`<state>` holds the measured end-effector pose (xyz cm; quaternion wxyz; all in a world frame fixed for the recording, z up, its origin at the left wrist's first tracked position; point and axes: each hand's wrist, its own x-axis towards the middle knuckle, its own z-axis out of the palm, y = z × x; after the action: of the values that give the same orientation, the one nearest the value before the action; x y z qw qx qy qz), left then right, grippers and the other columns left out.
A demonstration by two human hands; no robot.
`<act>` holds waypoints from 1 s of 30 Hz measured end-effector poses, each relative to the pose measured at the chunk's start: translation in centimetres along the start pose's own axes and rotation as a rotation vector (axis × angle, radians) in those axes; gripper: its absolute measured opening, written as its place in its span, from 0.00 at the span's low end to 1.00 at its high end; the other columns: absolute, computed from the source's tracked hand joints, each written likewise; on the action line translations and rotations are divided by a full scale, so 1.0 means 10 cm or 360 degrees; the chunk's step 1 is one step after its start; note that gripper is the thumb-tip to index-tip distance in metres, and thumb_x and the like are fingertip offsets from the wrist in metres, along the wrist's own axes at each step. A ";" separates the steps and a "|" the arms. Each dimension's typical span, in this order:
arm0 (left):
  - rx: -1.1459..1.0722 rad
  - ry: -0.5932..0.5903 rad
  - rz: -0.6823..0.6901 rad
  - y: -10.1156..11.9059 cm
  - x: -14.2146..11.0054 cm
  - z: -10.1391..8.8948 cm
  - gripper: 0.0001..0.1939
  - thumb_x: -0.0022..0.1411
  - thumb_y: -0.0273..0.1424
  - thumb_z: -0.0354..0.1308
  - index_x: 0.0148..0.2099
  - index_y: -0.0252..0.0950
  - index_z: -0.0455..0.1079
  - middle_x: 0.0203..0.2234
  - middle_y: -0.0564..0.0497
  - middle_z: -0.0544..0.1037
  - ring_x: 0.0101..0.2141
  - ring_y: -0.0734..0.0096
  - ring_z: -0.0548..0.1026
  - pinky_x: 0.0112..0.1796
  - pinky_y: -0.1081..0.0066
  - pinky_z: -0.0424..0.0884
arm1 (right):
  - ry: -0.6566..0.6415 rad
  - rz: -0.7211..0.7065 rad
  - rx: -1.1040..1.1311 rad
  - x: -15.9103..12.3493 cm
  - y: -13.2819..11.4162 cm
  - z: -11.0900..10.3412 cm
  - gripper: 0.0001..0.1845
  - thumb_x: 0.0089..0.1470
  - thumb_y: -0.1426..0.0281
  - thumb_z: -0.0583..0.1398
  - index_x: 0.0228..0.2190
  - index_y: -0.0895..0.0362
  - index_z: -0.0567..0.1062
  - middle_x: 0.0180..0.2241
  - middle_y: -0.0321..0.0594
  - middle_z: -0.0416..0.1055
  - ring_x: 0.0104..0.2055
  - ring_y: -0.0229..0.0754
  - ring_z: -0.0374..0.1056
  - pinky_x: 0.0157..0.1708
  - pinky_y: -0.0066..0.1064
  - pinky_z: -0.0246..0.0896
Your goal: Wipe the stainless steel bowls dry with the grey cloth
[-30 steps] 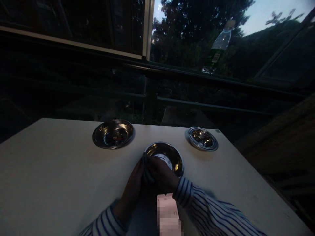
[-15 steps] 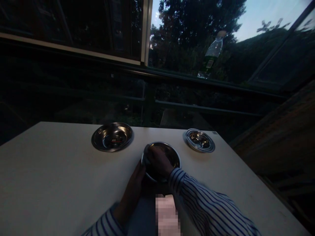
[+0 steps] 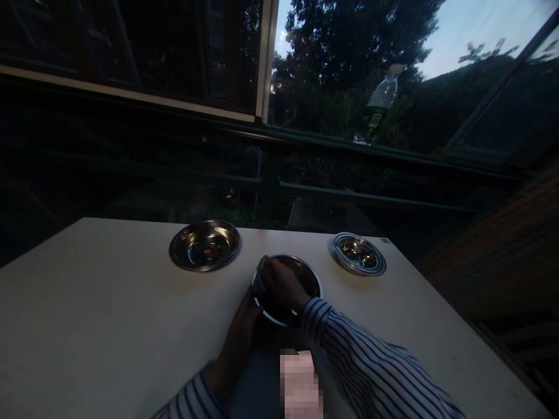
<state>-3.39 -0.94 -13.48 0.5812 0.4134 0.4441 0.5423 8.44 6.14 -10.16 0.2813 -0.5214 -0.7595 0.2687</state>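
A round stainless steel bowl [image 3: 309, 274] stands on the white table in front of me, its shiny rim facing up. My left hand [image 3: 241, 329] grips the bowl's near left side, with the thumb by the rim. Inside the bowl, my right hand [image 3: 283, 284] is closed on a greyish cloth [image 3: 259, 278], pressed against the left inner wall and rim. The dim light hides most of the fingers and the bowl's bottom.
A wide, shallow metal basin [image 3: 205, 247] sits at the table's back left. Several nested metal bowls [image 3: 360, 254] lie at the back right. A pink, pixelated object [image 3: 301, 384] is near me. A bottle [image 3: 379, 105] appears at the window beyond the white table [image 3: 109, 302].
The view has shifted slightly, so the basin and table appear a little further right and lower. Both hands keep their places at the bowl, with only slight movement.
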 end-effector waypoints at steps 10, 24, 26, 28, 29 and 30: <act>0.0092 0.0028 -0.0030 0.05 0.01 -0.04 0.27 0.55 0.31 0.51 0.58 0.33 0.61 0.56 0.44 0.66 0.56 0.57 0.61 0.55 0.60 0.57 | -0.0260 -0.0159 0.0001 -0.13 -0.06 -0.01 0.13 0.50 0.75 0.58 0.40 0.55 0.68 0.39 0.37 0.72 0.40 0.39 0.68 0.39 0.27 0.60; 0.0160 -0.0018 -0.0006 0.13 0.01 -0.01 0.27 0.53 0.33 0.54 0.56 0.34 0.62 0.56 0.44 0.66 0.57 0.57 0.60 0.57 0.58 0.53 | 0.0032 0.0147 -0.0464 0.14 0.05 -0.10 0.12 0.60 0.72 0.49 0.44 0.61 0.65 0.36 0.44 0.70 0.37 0.41 0.67 0.36 0.31 0.59; 0.0165 0.0027 -0.0048 0.10 0.02 -0.04 0.26 0.53 0.33 0.53 0.55 0.32 0.64 0.54 0.43 0.68 0.56 0.55 0.62 0.56 0.57 0.56 | -0.0142 -0.0046 -0.0466 0.08 -0.06 -0.05 0.12 0.59 0.72 0.50 0.45 0.57 0.66 0.38 0.42 0.70 0.39 0.39 0.67 0.36 0.27 0.59; 0.0169 0.0070 -0.0076 0.05 0.04 -0.08 0.26 0.53 0.33 0.53 0.55 0.31 0.64 0.54 0.41 0.69 0.55 0.54 0.63 0.55 0.56 0.57 | -0.0316 -0.0227 -0.0495 0.01 -0.17 -0.03 0.15 0.58 0.71 0.52 0.47 0.53 0.66 0.41 0.39 0.69 0.39 0.37 0.67 0.35 0.24 0.59; 0.0174 0.0089 -0.0080 0.03 0.05 -0.09 0.26 0.53 0.33 0.53 0.54 0.31 0.64 0.54 0.41 0.68 0.55 0.54 0.63 0.55 0.56 0.57 | -0.0386 -0.0298 -0.0525 -0.02 -0.21 -0.04 0.17 0.57 0.71 0.53 0.48 0.52 0.66 0.42 0.39 0.69 0.39 0.37 0.67 0.35 0.24 0.59; 0.0179 0.0107 -0.0078 0.02 0.05 -0.10 0.26 0.53 0.33 0.53 0.55 0.31 0.64 0.54 0.41 0.68 0.55 0.54 0.63 0.55 0.57 0.57 | -0.0438 -0.0350 -0.0568 -0.04 -0.25 -0.05 0.18 0.55 0.71 0.55 0.49 0.50 0.66 0.43 0.39 0.68 0.39 0.37 0.67 0.35 0.24 0.60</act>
<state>-4.42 -0.40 -13.64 0.5549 0.4160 0.5032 0.5156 7.33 5.06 -8.15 0.1062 -0.4356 -0.8782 0.1665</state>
